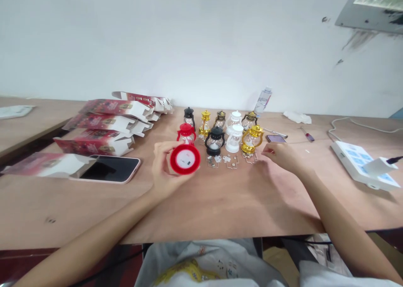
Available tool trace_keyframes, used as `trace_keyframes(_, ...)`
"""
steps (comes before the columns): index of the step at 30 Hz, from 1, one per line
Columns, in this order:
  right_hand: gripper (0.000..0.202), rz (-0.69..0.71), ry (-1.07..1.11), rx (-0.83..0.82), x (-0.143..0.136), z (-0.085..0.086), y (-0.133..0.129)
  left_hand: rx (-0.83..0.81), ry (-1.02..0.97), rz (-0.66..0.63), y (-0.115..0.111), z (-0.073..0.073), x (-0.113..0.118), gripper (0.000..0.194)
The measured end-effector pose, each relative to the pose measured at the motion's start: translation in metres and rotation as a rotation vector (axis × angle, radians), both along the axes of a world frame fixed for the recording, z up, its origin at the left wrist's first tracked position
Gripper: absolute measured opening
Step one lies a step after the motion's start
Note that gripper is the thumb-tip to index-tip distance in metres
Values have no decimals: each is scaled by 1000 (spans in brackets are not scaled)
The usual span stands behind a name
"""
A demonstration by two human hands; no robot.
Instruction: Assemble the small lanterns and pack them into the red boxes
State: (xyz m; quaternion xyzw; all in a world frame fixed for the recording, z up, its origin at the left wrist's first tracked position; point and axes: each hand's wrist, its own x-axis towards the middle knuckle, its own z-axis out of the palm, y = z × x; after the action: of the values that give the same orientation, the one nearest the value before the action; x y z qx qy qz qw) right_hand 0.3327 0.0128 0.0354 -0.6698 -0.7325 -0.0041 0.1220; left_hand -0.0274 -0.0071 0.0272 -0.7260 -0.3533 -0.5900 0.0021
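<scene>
My left hand [162,167] is wrapped round a red lantern [198,160], its round base with a white label turned towards me; the rest of it is hidden behind the base. Just beyond shows the top of another red lantern [186,129]. My right hand [281,156] hovers to the right of a gold lantern [252,140], fingers pinched; whether anything small is between them cannot be made out. A black lantern [214,141] and a white lantern [234,139] stand between the hands. Small metal pieces [231,161] lie in front of them.
More lanterns [205,123] stand behind. Red open boxes [97,142] are piled at left beside a phone [110,169]. To the right are a dark flat device [275,138], a screwdriver [308,135] and a white power strip [362,163]. A bottle [263,100] stands by the wall.
</scene>
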Motion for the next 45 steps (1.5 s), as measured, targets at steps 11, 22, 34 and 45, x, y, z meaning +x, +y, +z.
trace_keyframes(11,13,297,442,443,-72,11,-36,8,370,15,-11,-9,11,47)
trace_keyframes(22,8,740,568,513,-150,-15,-61,153,503,-5,-15,-23,18,53)
trace_keyframes(34,6,721,691,370,-145,-22,-57,40,524,36,-13,-18,20,26)
trace_keyframes(45,12,51,301,144,-40,18,-29,35,519,-55,-5,-17,14,32)
